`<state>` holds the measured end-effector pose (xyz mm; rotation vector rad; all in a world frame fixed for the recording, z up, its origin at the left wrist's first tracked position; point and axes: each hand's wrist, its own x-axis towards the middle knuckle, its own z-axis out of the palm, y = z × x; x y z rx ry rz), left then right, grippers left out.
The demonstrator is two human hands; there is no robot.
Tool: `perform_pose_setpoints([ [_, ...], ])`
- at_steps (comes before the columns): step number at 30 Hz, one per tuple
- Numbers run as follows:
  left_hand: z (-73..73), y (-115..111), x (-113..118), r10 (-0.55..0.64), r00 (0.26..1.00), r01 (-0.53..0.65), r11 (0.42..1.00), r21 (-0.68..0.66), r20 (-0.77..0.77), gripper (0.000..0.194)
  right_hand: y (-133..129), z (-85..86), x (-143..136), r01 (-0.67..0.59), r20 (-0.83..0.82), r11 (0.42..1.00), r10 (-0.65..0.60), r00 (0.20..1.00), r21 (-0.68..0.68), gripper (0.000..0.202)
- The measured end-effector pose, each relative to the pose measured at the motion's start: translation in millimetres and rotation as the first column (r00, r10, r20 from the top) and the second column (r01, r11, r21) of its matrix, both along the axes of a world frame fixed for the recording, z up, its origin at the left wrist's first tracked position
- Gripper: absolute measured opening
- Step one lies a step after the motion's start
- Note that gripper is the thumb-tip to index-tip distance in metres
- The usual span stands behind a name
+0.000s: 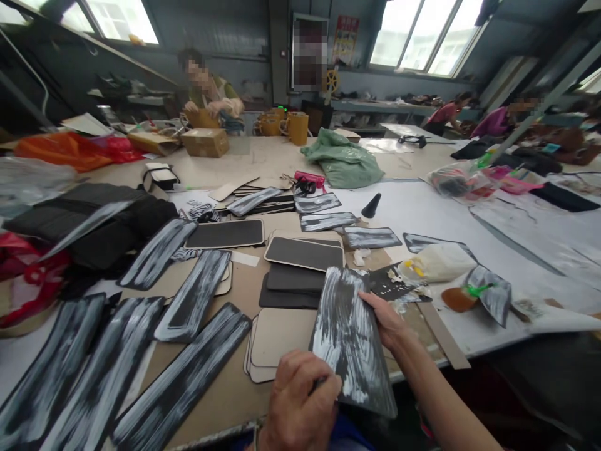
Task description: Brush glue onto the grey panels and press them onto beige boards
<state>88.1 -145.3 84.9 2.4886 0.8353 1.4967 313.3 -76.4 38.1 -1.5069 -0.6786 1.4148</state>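
Note:
A black rectangular panel (351, 338) streaked with white, glue-like paste is held tilted over the table's front edge. My right hand (384, 319) grips its right edge, thumb on the coated face. My left hand (303, 398) is closed at the panel's lower left edge; a small dark bit shows between thumb and fingers, and I cannot tell whether it is the panel's rim. Beside the left hand lies a stack of beige boards (282, 338). Just beyond are dark panels (293, 279) and a beige-edged black panel (304, 253) on a pile.
Several white-streaked panels (188, 369) spread across the left. At right lie a glue-spattered dark sheet (399, 285), a whitish bag (439, 263) and an orange-brown container (457, 299). A black cone (371, 205) and green bag (342, 160) stand farther back. Other people work beyond.

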Motion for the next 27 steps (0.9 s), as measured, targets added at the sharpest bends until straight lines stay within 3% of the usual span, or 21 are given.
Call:
perform_pose_setpoints([
  [3,16.5,-1,1,0.049,0.994,-0.035,0.988,-0.148,0.093,0.03,-4,3.9,-1,0.075,-0.248,0.997,-0.075,0.966,-0.008,0.029],
  [8,31.4,-2,10,0.178,0.936,-0.046,0.917,-0.397,0.304,0.015,-13,0.4,3,0.093,-0.345,0.976,-0.02,0.938,0.196,0.032],
  [11,41.3,-2,16,0.268,0.879,-0.026,0.853,-0.521,0.395,0.006,-18,-6.5,9,0.145,-0.425,0.962,-0.034,0.905,0.233,0.031],
  [15,58.1,1,21,0.322,0.846,-0.014,0.81,-0.586,0.425,0.005,-21,-12.1,17,0.215,-0.488,0.947,-0.074,0.87,0.239,0.026],
  [20,76.2,6,23,0.343,0.832,0.005,0.78,-0.625,0.435,0.015,-19,-4.1,17,0.2,-0.566,0.946,-0.023,0.824,0.254,0.025],
  [27,78.9,18,14,0.389,0.793,0.098,0.677,-0.73,0.468,0.023,-13,7.3,21,0.131,-0.425,0.934,0.024,0.905,0.332,0.044],
])
